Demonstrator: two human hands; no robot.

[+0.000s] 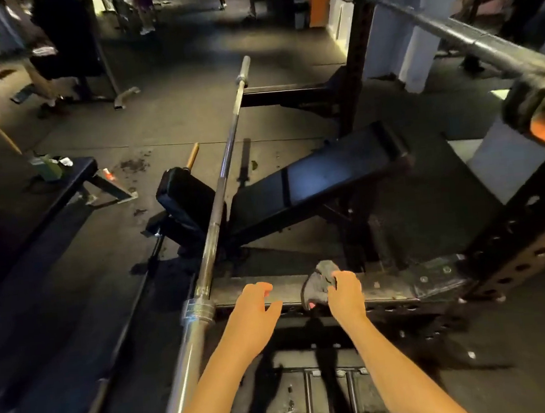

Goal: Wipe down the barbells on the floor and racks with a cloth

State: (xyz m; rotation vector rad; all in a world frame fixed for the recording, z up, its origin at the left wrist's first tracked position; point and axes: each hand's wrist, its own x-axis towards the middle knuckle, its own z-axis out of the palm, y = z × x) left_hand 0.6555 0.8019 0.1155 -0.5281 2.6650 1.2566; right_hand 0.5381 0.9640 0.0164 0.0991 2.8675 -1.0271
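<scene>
A long chrome barbell (224,167) runs from the lower left up toward the middle of the head view, lying across the black rack's low crossbeam (388,283). My right hand (348,294) grips a crumpled grey cloth (319,288) just above that crossbeam. To the left of it, my left hand (254,308) hovers with loosely curled fingers, holding nothing, a short way right of the barbell's collar. A second, dark barbell (447,28) sits high on the rack at the upper right. A thin dark bar (134,306) lies on the floor left of the chrome one.
A black incline bench (311,179) stands inside the rack, beyond the crossbeam. The rack's perforated upright (532,218) rises at the right. A flat bench (47,194) with a green bottle is at the left. People's legs and other machines are far back.
</scene>
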